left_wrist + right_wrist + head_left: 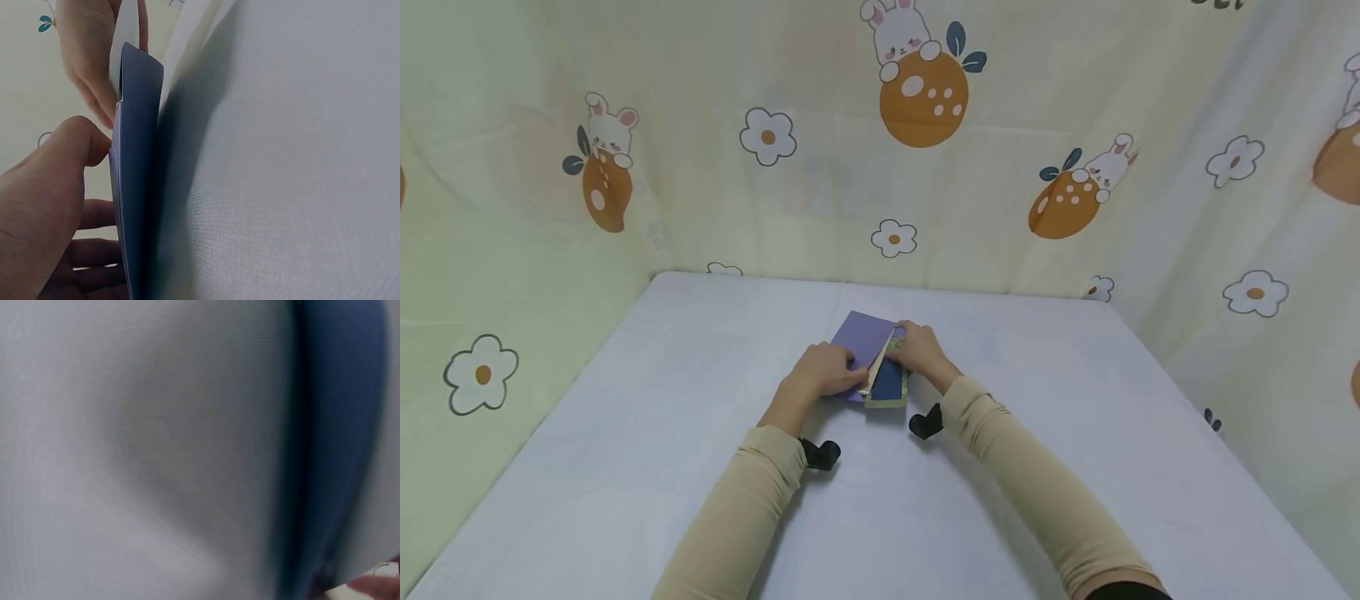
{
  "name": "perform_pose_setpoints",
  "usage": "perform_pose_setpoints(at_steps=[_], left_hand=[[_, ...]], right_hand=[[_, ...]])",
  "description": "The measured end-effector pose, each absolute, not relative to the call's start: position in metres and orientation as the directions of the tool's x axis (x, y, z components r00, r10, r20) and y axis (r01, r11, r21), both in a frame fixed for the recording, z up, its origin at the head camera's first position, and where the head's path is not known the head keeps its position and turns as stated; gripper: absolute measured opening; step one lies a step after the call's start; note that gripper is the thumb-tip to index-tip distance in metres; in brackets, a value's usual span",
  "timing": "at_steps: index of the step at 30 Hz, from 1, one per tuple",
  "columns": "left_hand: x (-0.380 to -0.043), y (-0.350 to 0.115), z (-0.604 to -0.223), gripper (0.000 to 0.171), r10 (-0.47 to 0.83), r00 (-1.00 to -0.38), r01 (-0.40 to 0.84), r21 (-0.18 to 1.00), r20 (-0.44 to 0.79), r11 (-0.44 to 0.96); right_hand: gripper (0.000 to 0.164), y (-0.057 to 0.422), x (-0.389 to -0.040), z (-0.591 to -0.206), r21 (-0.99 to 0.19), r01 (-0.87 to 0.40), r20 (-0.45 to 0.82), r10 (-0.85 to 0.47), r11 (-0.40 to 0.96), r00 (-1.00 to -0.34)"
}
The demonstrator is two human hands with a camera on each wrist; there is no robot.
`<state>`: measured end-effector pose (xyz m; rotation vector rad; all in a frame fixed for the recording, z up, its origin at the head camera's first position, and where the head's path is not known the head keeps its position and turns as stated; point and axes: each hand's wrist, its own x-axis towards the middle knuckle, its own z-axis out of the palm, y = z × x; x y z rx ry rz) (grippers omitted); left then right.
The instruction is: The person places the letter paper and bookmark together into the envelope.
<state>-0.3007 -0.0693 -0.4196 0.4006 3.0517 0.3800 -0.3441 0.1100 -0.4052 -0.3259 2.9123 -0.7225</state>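
A flat purple envelope (pixel 862 335) is held above the white table near its middle, tilted. My left hand (pixel 824 369) grips its left side; in the left wrist view, the thumb (pixel 87 140) presses near the edge and the fingers lie lower down. A dark blue card (pixel 887 380) with a patterned yellow-green border overlaps the envelope's right side, with a cream strip showing between them. My right hand (pixel 922 352) pinches the card's upper part. A white sheet (pixel 125 44) stands out beyond the envelope's end between the right hand's fingers.
The table (pixel 715 333) has a white cloth. A cream curtain (pixel 820 200) with rabbits, orange fruit and flowers hangs behind it and along both sides. Black wrist mounts (pixel 822 455) sit under both beige sleeves.
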Motion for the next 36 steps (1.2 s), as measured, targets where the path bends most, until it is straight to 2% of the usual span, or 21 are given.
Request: perform_pose_setpoints(at_steps=[4,6,12,20,27,36], left_hand=[[-0.300,-0.072,-0.419,0.050,0.267,-0.963,0.252,0.249,-0.028,0.935],[-0.301,-0.074,-0.418,0.053,0.266,-0.963,0.250,0.237,-0.034,0.939],[-0.304,-0.075,-0.412,0.054,0.250,-0.968,0.240,0.201,-0.023,0.950],[-0.302,-0.068,-0.416,0.057,0.263,-0.964,0.246,0.226,-0.048,0.943],[-0.304,-0.069,-0.420,0.055,0.241,-0.970,0.231,0.196,-0.025,0.953],[-0.307,-0.067,-0.423,0.057,0.250,-0.968,0.240,0.208,-0.020,0.948]], right_hand=[[0.062,0.119,-0.337,-0.395,-0.418,-0.213,-0.121,-0.286,0.883,-0.951],[0.060,0.123,-0.334,-0.390,-0.431,-0.201,-0.183,-0.303,0.880,-0.935],[0.060,0.128,-0.324,-0.383,-0.665,-0.033,-0.329,-0.333,0.746,-0.884],[0.061,0.125,-0.317,-0.397,-0.736,0.164,-0.424,-0.259,0.657,-0.868],[0.040,0.125,-0.316,-0.404,-0.841,0.281,-0.455,-0.323,0.462,-0.830],[0.018,0.127,-0.317,-0.407,-0.859,0.367,-0.482,-0.320,0.357,-0.816]])
